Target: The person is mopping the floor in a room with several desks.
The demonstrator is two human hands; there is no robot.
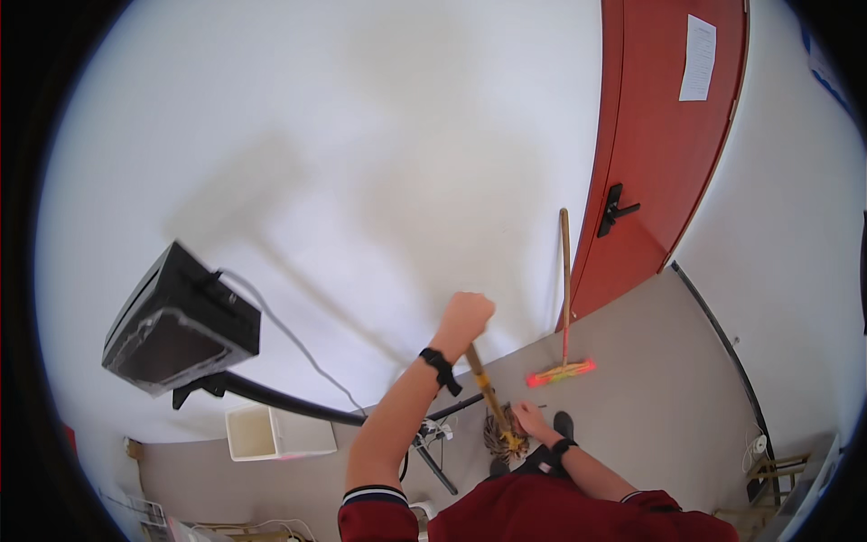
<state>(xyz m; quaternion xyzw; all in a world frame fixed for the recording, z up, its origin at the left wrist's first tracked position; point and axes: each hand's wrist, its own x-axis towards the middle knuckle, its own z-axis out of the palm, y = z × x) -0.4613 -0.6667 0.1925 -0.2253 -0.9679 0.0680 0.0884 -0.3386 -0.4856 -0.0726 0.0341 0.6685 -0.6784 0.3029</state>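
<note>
My left hand [467, 317] grips the upper end of a wooden mop handle [482, 383], with the arm stretched out in front of me toward the wall. The handle slants down to a string mop head [500, 447] of grey-brown strands, tied with yellow at its base, close to my feet. Lower down, my right hand [532, 419] is beside the mop head with its fingers bent. Whether those fingers hold any strands is hard to make out. Both wrists wear black bands.
A push broom [561, 372] with pink-and-yellow bristles leans against the wall beside the red door [670, 149]. On the left, a black boxy device [183, 325] sits on a tripod stand [433, 467], a cable hanging from it. Behind the stand is a white bin [305, 433].
</note>
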